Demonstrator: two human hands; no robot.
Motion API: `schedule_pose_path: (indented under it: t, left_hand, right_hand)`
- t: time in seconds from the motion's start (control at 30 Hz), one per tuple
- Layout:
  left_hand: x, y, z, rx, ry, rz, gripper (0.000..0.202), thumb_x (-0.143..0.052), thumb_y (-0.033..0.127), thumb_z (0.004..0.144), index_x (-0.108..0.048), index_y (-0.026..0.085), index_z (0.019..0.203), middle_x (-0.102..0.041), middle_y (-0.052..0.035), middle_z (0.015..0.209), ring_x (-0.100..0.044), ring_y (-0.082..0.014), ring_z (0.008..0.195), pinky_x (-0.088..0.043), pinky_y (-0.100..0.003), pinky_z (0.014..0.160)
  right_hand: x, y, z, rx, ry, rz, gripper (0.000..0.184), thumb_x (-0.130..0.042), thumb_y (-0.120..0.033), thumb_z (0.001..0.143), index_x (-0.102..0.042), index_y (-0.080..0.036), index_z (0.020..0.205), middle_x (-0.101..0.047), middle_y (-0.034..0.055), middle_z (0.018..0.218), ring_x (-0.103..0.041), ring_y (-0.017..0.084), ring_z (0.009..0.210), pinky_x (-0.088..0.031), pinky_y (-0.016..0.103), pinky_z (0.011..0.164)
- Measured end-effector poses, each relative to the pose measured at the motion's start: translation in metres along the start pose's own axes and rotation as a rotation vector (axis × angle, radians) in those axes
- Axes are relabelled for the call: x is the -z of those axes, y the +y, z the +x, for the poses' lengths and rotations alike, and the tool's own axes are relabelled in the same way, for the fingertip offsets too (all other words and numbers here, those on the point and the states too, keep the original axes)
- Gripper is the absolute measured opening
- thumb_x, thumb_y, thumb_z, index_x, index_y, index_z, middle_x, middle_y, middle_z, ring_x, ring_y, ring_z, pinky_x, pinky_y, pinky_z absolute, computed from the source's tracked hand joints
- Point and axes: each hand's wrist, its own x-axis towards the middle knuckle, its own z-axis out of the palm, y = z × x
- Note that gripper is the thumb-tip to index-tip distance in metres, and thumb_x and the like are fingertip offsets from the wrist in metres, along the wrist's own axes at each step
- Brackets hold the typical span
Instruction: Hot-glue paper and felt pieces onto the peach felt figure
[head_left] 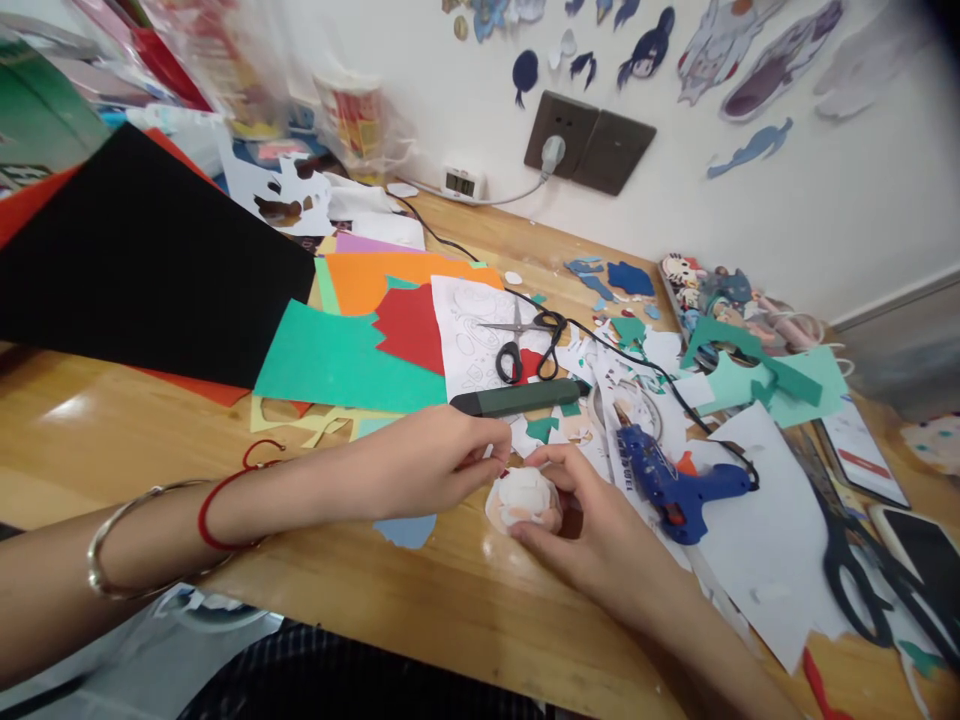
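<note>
A small rounded paper cut-out, layered in white and pale peach, is just above the table's front part. The thumb and fingers of my right hand hold it by its right side and lower edge. My left hand comes in from the left, its fingertips pinched together at the cut-out's upper left edge. A tiny dark red spot shows beside those fingertips; I cannot make out whether they hold it. A grey-blue paper scrap lies under my left wrist.
Beyond my hands lie a dark green pen-shaped tool, small scissors and coloured sheets. A blue glue gun, large scissors and phones are at right. A black cord crosses the scraps.
</note>
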Motion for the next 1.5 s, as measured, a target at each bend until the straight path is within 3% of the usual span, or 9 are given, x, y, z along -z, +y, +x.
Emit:
schedule_pose_path:
  t: [0.4, 0.8, 1.1, 1.5]
  left_hand:
    - [-0.004, 0.000, 0.001, 0.023, 0.024, 0.125, 0.023, -0.040, 0.028, 0.089, -0.049, 0.018, 0.071, -0.044, 0.0030, 0.055, -0.036, -0.0098, 0.048, -0.020, -0.021, 0.047]
    - [-0.004, -0.001, -0.001, 0.001, 0.021, 0.141, 0.022, -0.041, 0.027, 0.090, -0.053, 0.018, 0.074, -0.043, 0.0033, 0.053, -0.035, -0.0095, 0.046, -0.020, -0.022, 0.046]
    - [0.001, 0.001, 0.001, 0.133, 0.035, 0.105, 0.017, -0.052, 0.032, 0.084, -0.059, 0.018, 0.076, -0.040, 0.0052, 0.051, -0.037, -0.0087, 0.046, -0.023, -0.020, 0.047]
    - [0.008, 0.001, 0.002, 0.124, -0.021, -0.004, 0.016, -0.052, 0.025, 0.082, -0.065, 0.018, 0.078, -0.036, 0.0060, 0.048, -0.033, -0.0075, 0.046, -0.023, -0.019, 0.045]
  right_hand:
    - [-0.001, 0.001, 0.001, 0.043, -0.001, -0.031, 0.032, -0.054, -0.019, 0.076, -0.039, -0.025, 0.104, -0.058, -0.0029, 0.081, -0.047, 0.010, 0.058, -0.041, 0.026, 0.061]
    - [-0.002, 0.004, 0.000, 0.048, 0.001, 0.015, 0.033, -0.055, -0.020, 0.078, -0.039, -0.025, 0.106, -0.055, -0.0036, 0.076, -0.047, 0.011, 0.058, -0.042, 0.027, 0.060]
    - [-0.001, 0.001, 0.000, 0.037, -0.001, 0.009, 0.033, -0.055, -0.021, 0.078, -0.040, -0.025, 0.107, -0.058, -0.0031, 0.077, -0.046, 0.010, 0.057, -0.041, 0.027, 0.060]
    - [0.000, 0.003, 0.000, 0.046, 0.002, 0.000, 0.033, -0.056, -0.020, 0.078, -0.040, -0.025, 0.107, -0.061, -0.0024, 0.081, -0.049, 0.011, 0.059, -0.040, 0.027, 0.062]
